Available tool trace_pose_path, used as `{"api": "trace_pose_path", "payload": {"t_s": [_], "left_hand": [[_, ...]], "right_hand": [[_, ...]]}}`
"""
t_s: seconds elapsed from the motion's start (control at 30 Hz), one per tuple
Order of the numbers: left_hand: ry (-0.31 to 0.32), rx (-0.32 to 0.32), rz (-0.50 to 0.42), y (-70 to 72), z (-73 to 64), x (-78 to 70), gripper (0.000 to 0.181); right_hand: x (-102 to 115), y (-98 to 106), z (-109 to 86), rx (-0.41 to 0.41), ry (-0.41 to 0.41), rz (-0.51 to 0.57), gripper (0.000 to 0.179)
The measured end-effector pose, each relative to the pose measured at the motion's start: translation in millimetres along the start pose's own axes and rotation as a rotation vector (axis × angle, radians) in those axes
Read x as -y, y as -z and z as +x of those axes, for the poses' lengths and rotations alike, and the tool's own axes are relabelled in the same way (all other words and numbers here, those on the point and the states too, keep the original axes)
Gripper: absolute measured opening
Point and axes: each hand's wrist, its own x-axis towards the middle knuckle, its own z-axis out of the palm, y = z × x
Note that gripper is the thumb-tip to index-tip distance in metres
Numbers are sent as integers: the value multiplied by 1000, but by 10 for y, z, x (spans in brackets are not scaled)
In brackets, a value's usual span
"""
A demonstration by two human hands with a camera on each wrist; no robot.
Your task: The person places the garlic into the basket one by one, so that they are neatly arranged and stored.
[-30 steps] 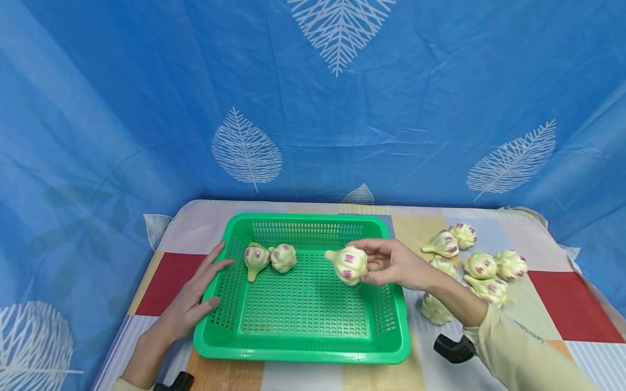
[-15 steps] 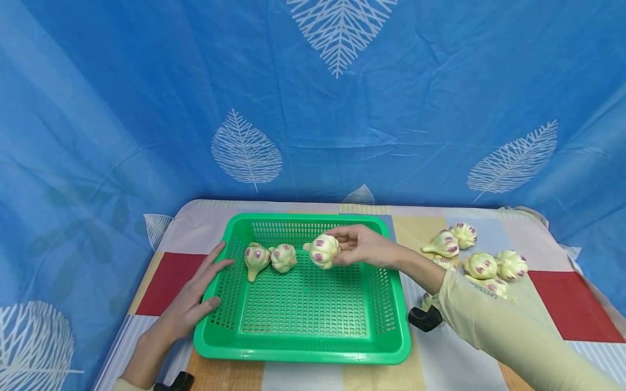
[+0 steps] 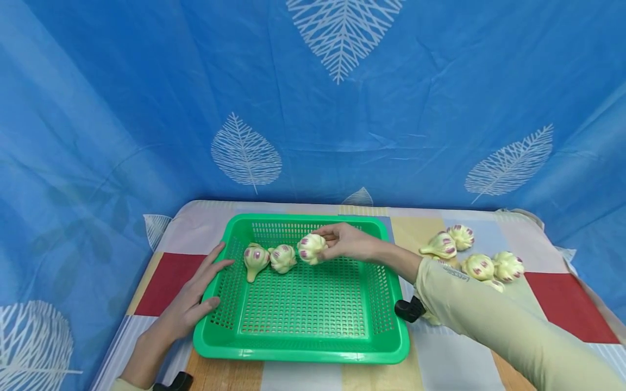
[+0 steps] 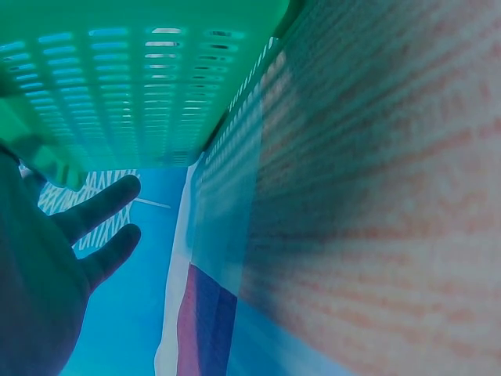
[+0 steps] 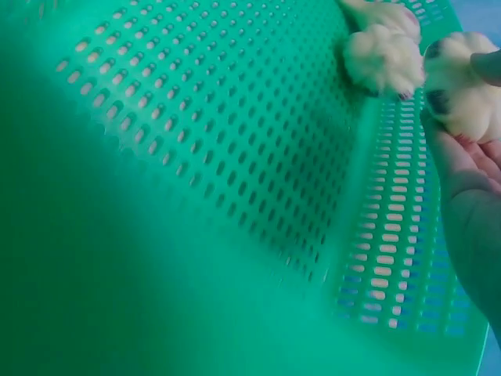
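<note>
A green plastic basket (image 3: 303, 355) with perforated walls stands mid-table. Inside, at its left, lie two garlic bulbs, a long-necked garlic bulb (image 3: 256, 260) and a rounder garlic bulb (image 3: 282, 258). My right hand (image 3: 344, 241) pinches a third garlic bulb (image 3: 311, 248) between thumb and fingers, just right of the rounder one; the right wrist view also shows this held garlic bulb (image 5: 462, 94) beside the others. Fingers spread, my left hand (image 3: 188, 301) rests against the basket's left rim. In the left wrist view, the left hand (image 4: 47, 266) appears beside the basket's perforated side.
Several garlic bulbs (image 3: 478, 266) lie on the patchwork tablecloth (image 3: 548, 293) right of the basket, partly behind the right sleeve (image 3: 469, 298). A blue curtain (image 3: 415, 98) with white leaf prints hangs behind and around the table.
My right hand has carried its garlic bulb leftward across the basket, up close to the two bulbs lying there. The left hand has stayed at the rim.
</note>
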Motion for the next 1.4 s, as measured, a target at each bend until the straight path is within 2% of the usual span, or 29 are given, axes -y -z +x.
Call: {"api": "trace_pose_path", "payload": {"t_s": [0.2, 0.43, 0.63, 0.9, 1.17, 1.4], "left_hand": [[10, 6, 25, -21, 3, 13, 67], [2, 6, 12, -40, 4, 21, 67], [-2, 0, 20, -42, 5, 14, 68], [-20, -9, 16, -52, 1, 14, 67], [-27, -11, 17, -59, -19, 33, 67], [-23, -13, 16, -77, -54, 62, 66]], "right_hand": [[-28, -88, 134, 21, -28, -45, 63], [-87, -185, 187, 14, -36, -177, 57], [-140, -247, 220, -16, 2, -319, 56], [-187, -316, 272, -69, 52, -511, 62], [-174, -358, 285, -65, 40, -560, 64], [-150, -369, 267, -35, 9, -585, 72]]}}
